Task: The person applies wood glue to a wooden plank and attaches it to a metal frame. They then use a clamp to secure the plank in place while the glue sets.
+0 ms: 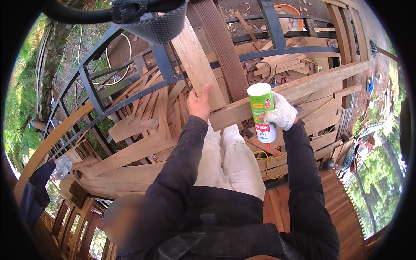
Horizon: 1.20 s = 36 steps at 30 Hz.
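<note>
My bare left hand [199,103] is closed round the left edge of a pale wooden plank [197,60], near its lower end, with the thumb on its upper face. In a white work glove, my right hand [281,114] grips a white glue bottle [259,100] with a green and yellow label. The bottle is upside down, its red nozzle [268,146] pointing downward. Behind the bottle a long wooden beam [320,83] runs to the upper right, close to the plank's lower end. To the right of the pale plank lies a dark grooved board [222,50].
A dark metal frame [93,89] curves across the far side. Loose wood offcuts [147,104] are piled below it, and more cut pieces [281,65] lie beyond the beam. A yellow cord [271,171] trails at right. An orange basin [289,17] stands far off; a clear plastic bottle [63,167] is at left.
</note>
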Each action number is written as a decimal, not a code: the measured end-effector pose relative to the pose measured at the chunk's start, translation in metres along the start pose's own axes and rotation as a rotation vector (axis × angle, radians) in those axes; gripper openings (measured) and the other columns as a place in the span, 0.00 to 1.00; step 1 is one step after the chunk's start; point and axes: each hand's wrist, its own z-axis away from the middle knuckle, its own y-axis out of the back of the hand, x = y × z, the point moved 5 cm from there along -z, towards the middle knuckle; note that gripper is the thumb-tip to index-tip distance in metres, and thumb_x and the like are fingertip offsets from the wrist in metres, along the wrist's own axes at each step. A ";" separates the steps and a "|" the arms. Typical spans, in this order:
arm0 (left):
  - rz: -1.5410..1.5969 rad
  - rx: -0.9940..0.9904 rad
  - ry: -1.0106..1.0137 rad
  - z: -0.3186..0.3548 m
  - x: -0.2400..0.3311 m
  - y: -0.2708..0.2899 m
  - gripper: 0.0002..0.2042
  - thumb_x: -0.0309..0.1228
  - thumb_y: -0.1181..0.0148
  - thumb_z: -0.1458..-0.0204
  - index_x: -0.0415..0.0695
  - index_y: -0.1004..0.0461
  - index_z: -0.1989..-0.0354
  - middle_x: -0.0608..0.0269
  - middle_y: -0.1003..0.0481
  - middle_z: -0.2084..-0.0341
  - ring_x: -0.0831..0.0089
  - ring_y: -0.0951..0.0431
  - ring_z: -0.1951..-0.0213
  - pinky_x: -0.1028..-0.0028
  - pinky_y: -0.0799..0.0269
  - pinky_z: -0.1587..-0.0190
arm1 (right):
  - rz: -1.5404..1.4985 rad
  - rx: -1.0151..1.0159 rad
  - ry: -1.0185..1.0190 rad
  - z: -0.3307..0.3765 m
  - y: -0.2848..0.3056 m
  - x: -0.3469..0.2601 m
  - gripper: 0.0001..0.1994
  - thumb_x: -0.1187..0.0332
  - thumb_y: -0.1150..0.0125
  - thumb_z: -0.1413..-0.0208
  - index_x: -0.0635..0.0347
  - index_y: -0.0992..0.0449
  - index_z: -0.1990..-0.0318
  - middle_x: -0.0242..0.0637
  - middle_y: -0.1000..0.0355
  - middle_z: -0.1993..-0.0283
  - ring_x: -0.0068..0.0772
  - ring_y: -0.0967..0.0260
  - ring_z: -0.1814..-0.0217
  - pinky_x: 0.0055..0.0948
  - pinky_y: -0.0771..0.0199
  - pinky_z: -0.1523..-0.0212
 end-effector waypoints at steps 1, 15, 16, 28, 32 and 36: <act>-0.036 0.027 0.006 0.002 -0.001 0.003 0.23 0.43 0.34 0.39 0.31 0.25 0.49 0.54 0.19 0.55 0.71 0.21 0.54 0.71 0.27 0.48 | 0.017 0.009 0.005 0.001 0.000 -0.001 0.31 0.71 0.26 0.63 0.65 0.28 0.47 0.38 0.22 0.54 0.28 0.25 0.53 0.33 0.23 0.49; -0.153 -0.002 -0.020 0.009 -0.022 0.006 0.29 0.50 0.35 0.41 0.32 0.29 0.47 0.46 0.20 0.53 0.62 0.20 0.50 0.66 0.27 0.46 | 0.117 0.052 0.011 -0.004 -0.004 0.008 0.31 0.70 0.24 0.63 0.64 0.28 0.47 0.39 0.22 0.55 0.29 0.24 0.52 0.35 0.21 0.48; -0.120 -0.001 -0.033 0.012 -0.023 0.003 0.29 0.49 0.34 0.41 0.32 0.29 0.47 0.47 0.20 0.53 0.63 0.20 0.50 0.67 0.27 0.46 | 0.100 0.044 0.064 -0.004 -0.005 0.008 0.31 0.70 0.24 0.63 0.64 0.28 0.47 0.39 0.22 0.55 0.29 0.24 0.53 0.35 0.21 0.49; 0.068 0.046 0.017 0.038 -0.045 0.001 0.22 0.41 0.37 0.37 0.34 0.30 0.46 0.55 0.22 0.53 0.71 0.24 0.51 0.71 0.28 0.47 | 0.063 0.066 0.075 0.013 0.003 0.025 0.30 0.70 0.24 0.62 0.64 0.28 0.48 0.40 0.22 0.55 0.30 0.24 0.52 0.35 0.21 0.48; 0.423 0.015 0.189 0.034 -0.055 0.008 0.24 0.41 0.40 0.35 0.38 0.36 0.38 0.56 0.28 0.43 0.67 0.27 0.43 0.65 0.31 0.40 | 0.024 0.065 0.056 0.011 -0.001 0.019 0.30 0.71 0.24 0.61 0.64 0.28 0.47 0.38 0.22 0.55 0.29 0.23 0.53 0.34 0.21 0.48; 0.606 -0.069 0.176 0.036 -0.047 0.029 0.25 0.36 0.41 0.35 0.40 0.41 0.35 0.55 0.30 0.41 0.60 0.29 0.38 0.57 0.33 0.35 | -0.083 0.065 0.077 0.013 0.000 0.021 0.29 0.74 0.25 0.60 0.65 0.28 0.47 0.38 0.21 0.56 0.28 0.23 0.54 0.34 0.20 0.49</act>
